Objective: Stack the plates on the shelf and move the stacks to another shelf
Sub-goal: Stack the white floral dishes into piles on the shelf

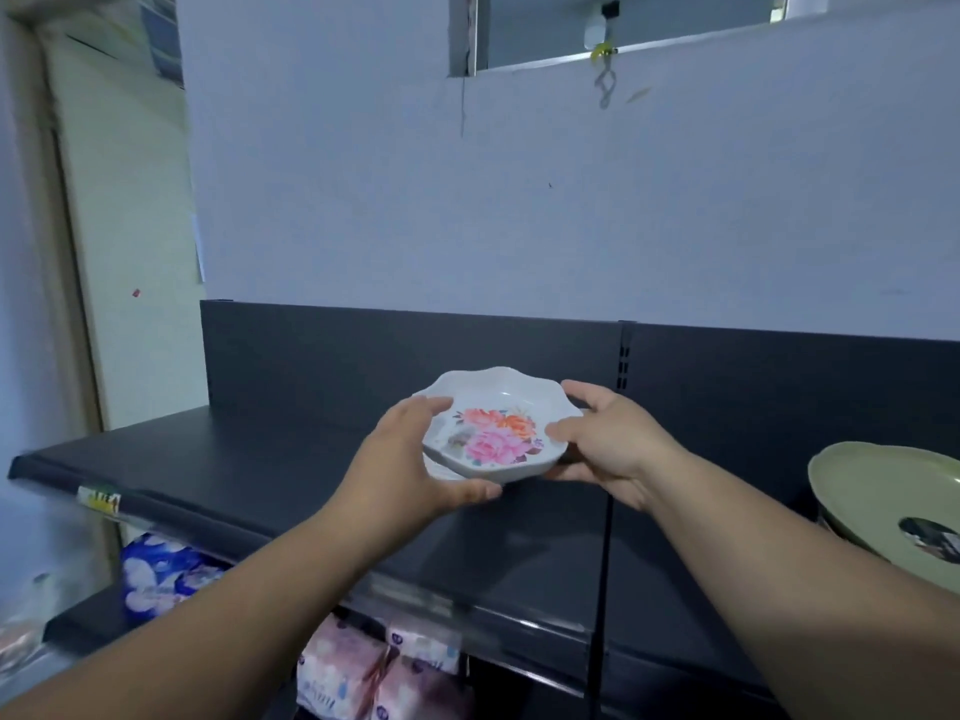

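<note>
Flanking plates [493, 433]: left grip [405, 459], right grip [608, 439]

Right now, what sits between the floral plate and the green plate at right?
Head view: only the right hand, gripping the rim of the floral plate, and its forearm. Behind them is bare dark shelf up to the green plate.

Nothing fancy here, just two bare forearms [249, 600], uncovered as far back as I can see. Left hand [410, 459] and right hand [613, 444] are bare too, with shortish rounded fingers [431, 406].
</note>
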